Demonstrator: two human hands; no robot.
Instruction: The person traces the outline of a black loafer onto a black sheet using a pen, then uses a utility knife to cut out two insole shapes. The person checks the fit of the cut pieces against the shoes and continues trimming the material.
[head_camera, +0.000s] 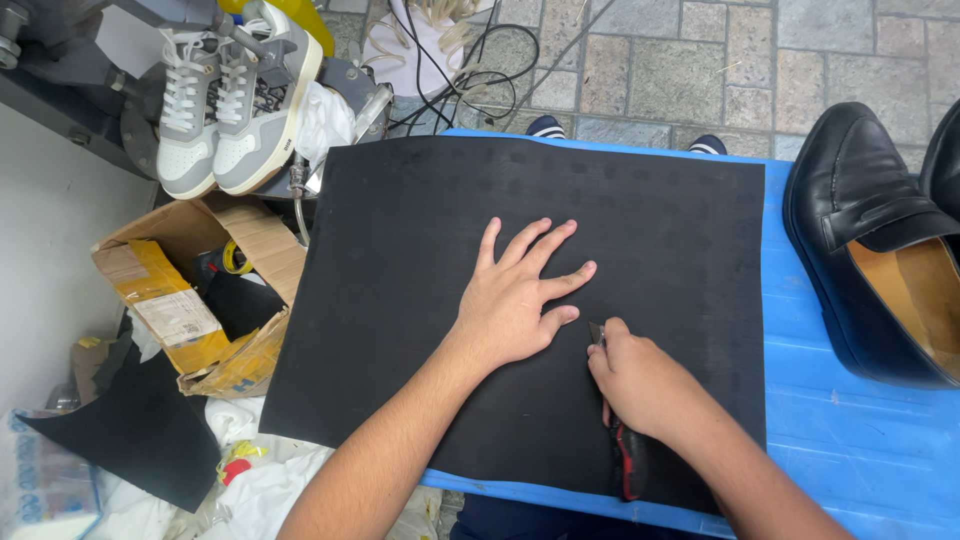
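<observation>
A large black rubber sheet (420, 220) lies flat on a blue board (850, 420). My left hand (515, 295) presses on the sheet's middle, palm down, fingers spread. My right hand (640, 380) grips a utility knife (628, 462) with a black and red handle; its blade tip touches the sheet just right of my left thumb.
A black leather loafer (870, 230) rests on the board's right side. At the left stand a pair of grey and white sneakers (235, 95), an open cardboard box (190, 300) with tape rolls, black scraps and white cloths. Cables lie on the paved floor (680, 60) beyond.
</observation>
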